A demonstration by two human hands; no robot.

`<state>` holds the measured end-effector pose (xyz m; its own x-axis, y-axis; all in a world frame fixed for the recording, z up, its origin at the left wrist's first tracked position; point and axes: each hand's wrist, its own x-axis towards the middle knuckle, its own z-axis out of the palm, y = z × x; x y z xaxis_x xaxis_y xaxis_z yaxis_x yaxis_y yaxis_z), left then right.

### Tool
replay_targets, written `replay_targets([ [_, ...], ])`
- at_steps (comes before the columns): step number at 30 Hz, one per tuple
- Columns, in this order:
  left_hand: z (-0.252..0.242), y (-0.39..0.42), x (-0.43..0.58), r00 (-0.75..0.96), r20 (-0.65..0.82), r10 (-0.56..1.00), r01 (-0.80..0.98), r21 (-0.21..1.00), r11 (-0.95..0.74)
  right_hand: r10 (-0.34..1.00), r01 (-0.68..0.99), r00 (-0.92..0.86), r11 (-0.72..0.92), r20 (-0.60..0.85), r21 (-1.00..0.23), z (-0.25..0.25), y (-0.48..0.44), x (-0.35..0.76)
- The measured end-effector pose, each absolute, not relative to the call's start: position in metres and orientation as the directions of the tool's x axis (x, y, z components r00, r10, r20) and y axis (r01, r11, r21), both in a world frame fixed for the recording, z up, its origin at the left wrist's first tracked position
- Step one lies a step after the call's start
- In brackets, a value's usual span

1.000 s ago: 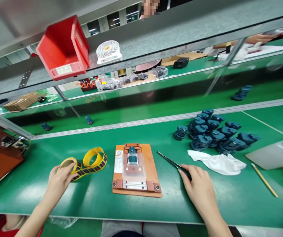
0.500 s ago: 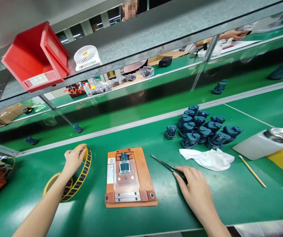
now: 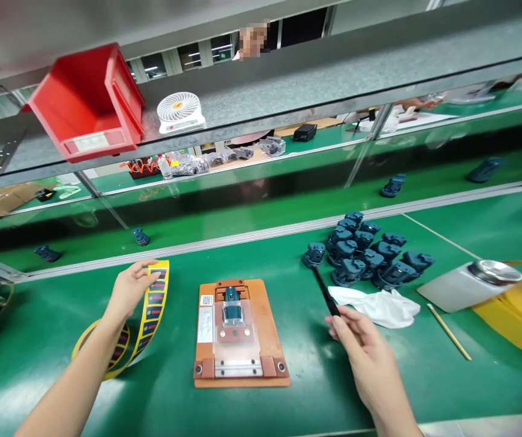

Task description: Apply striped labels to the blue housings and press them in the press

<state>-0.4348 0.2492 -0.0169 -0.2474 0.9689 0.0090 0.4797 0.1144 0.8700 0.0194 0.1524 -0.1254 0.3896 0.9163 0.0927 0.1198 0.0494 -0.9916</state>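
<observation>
Flanking the orange fixture [image 3: 267,340], both hands [image 3: 128,291] [image 3: 372,364]

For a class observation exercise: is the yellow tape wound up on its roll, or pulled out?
Pulled out: the left hand holds a long strip of yellow tape raised away from the roll lying on the green bench.

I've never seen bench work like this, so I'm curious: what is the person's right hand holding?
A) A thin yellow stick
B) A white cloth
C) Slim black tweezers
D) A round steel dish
C: the right hand pinches the slim black tweezers between its fingers, while the left hand holds yellow printed tape.
</observation>
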Motion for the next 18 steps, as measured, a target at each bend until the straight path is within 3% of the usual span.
replay_targets([
  [3,-0.014,0.220,-0.427,-0.311,-0.005,0.950,0.300,0.948,0.103,0.963,-0.307,0.268,0.105,0.020,-0.946,-0.093,0.161,-0.006],
  [6,-0.015,0.199,-0.417,-0.355,-0.045,0.934,0.178,0.977,0.114,0.993,-0.500,0.109,0.090,0.041,-0.862,-0.059,0.171,-0.046],
  [11,-0.016,0.170,-0.403,-0.317,-0.102,0.943,0.087,0.987,0.136,0.977,-0.526,-0.208,-0.070,0.048,-0.848,-0.017,0.186,-0.117],
  [18,-0.017,0.146,-0.401,-0.285,-0.019,0.958,0.124,0.991,0.057,0.928,-0.437,-0.356,-0.065,0.107,-0.897,0.000,0.207,-0.180],
])
